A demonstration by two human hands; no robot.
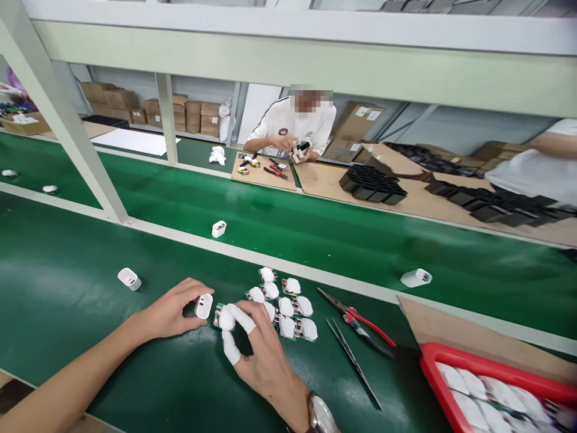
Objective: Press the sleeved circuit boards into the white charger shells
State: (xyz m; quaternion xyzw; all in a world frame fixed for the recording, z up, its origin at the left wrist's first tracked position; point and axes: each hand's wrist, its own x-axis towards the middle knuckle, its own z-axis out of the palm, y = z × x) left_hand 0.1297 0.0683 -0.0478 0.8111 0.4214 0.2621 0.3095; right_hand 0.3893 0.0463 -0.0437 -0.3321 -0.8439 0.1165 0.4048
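Observation:
My left hand (178, 310) is closed round a white plastic charger housing (204, 306), its slotted end facing me. Between the thumb and forefinger of my right hand (264, 343), both in white finger cots, is a small circuit board with a white pad (225, 317). A narrow gap separates board and housing. Just beyond my right hand lies a cluster of similar padded circuit boards (286, 307) on the green bench. Another white charger housing (129, 279) rests to the left of my left hand.
Red-handled pliers (356, 319) and metal tweezers (354, 364) lie to the right. A red tray (433, 373) holds several padded boards. White housings (219, 228) stand on the green conveyor belt (279, 210) behind a pale rail. Across it sits a co-worker (293, 126) near black trays (373, 184).

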